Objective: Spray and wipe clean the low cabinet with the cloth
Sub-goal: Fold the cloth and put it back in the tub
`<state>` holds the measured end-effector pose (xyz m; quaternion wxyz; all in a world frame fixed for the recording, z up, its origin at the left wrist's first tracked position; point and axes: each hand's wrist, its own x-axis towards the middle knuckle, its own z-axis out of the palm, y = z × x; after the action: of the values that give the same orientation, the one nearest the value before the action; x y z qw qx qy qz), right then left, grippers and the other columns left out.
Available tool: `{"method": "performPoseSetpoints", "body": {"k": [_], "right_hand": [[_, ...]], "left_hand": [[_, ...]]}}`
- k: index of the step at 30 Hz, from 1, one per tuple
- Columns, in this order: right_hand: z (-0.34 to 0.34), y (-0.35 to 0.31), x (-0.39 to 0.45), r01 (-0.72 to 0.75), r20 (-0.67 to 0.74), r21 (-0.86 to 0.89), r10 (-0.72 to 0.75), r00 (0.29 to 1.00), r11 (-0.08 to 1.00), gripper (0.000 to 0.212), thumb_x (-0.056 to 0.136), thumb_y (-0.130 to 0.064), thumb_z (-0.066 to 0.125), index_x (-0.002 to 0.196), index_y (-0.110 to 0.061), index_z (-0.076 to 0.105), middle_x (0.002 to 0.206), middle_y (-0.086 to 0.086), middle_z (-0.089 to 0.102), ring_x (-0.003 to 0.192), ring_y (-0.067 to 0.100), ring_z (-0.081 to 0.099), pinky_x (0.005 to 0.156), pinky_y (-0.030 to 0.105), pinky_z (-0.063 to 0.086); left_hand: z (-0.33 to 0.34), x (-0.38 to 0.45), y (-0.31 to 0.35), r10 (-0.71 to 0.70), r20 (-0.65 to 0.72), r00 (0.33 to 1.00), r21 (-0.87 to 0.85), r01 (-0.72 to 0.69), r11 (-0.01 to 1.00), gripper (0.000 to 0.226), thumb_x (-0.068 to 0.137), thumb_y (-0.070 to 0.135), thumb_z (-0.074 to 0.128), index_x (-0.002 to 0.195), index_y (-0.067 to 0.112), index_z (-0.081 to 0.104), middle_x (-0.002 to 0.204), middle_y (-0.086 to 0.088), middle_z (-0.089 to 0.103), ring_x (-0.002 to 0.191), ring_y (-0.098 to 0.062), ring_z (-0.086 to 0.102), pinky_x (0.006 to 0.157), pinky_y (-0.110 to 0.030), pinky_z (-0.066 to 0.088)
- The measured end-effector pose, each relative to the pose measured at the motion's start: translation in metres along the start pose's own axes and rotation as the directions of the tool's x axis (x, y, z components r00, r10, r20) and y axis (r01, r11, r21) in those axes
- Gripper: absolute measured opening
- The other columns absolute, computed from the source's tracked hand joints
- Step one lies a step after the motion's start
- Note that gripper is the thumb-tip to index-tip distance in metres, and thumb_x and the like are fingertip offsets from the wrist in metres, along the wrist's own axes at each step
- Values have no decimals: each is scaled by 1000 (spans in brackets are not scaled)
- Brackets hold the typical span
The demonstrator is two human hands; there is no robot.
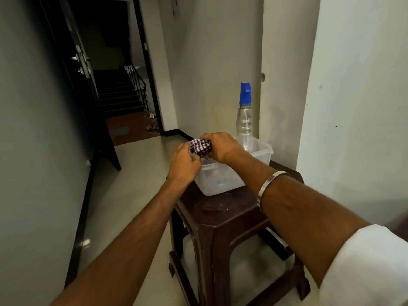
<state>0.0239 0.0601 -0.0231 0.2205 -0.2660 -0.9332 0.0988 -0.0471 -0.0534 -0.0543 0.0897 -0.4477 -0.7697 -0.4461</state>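
A bunched red-and-white checked cloth (201,147) is held above the near left corner of a clear plastic tub (220,180). My left hand (184,163) pinches its left side and my right hand (219,146) grips its right side. A clear spray bottle with a blue nozzle (244,117) stands upright in the tub's far right corner. The tub sits on a dark brown plastic stool (223,219). No low cabinet is in view.
A white wall and column stand right of the stool. A grey wall runs along the left. An open dark door (88,89) leads to a landing with stairs and sandals (152,127). Pale tiled floor lies between the stool and the left wall.
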Motion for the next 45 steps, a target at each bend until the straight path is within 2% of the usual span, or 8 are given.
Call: {"method": "performPoseSetpoints", "body": {"k": [5,9,14,18,21,24,32,45], "right_hand": [[-1,-1,7,-86,233,7,82,969,996,52,82,-20,71,131,-22,52,126,6,60,117,27,55,102,40,44],[-18,-6,1,-10,586,-165,106,804,986,42,95,-26,54,136,-19,52,142,5,48,129,23,45,112,39,34],[-20,-7,0,-87,653,-69,111,749,994,47,94,-36,53,136,-14,51,144,6,47,128,25,47,112,40,35],[-22,-7,-8,-125,511,-2,108,853,992,58,95,-49,45,137,-10,47,141,11,48,128,28,47,108,39,36],[-17,4,-22,-25,228,14,21,973,1000,47,95,-53,42,95,-13,66,94,9,65,94,25,60,83,35,45],[-16,21,-42,142,89,114,-152,984,983,57,90,-62,45,67,-11,59,66,3,58,65,16,54,68,35,46],[-33,64,-67,294,112,60,-300,948,954,22,91,-24,63,110,-13,68,109,4,70,99,20,64,90,39,51],[-51,95,-85,233,98,-33,-229,968,972,20,92,-18,61,110,-14,66,113,7,68,101,22,62,89,35,50]], "left_hand": [[-1,2,1,-24,11,1000,10,24,1000,46,88,6,50,134,4,50,129,-13,57,118,-25,56,103,-35,45],[1,2,3,-20,10,1000,45,19,999,42,88,6,50,130,4,56,132,-11,55,122,-23,52,102,-26,39],[2,0,3,-30,-5,1000,46,31,998,38,90,7,48,127,3,58,132,-10,56,121,-22,53,99,-22,38],[2,0,2,-54,8,998,15,54,998,37,91,8,46,125,2,59,130,-13,57,116,-24,56,97,-26,43],[4,0,1,-60,24,998,21,60,998,36,92,8,44,124,0,58,128,-15,57,116,-25,55,95,-27,41],[8,-2,0,-90,14,996,14,90,996,38,96,12,40,131,0,50,132,-18,52,119,-28,52,100,-34,41],[20,-9,2,-249,25,968,-132,250,959,35,99,17,32,125,3,50,125,-17,56,113,-30,53,93,-36,41],[47,-17,29,-233,54,971,-142,239,961,38,97,24,35,125,2,47,125,-18,54,113,-32,53,100,-45,44]]}}
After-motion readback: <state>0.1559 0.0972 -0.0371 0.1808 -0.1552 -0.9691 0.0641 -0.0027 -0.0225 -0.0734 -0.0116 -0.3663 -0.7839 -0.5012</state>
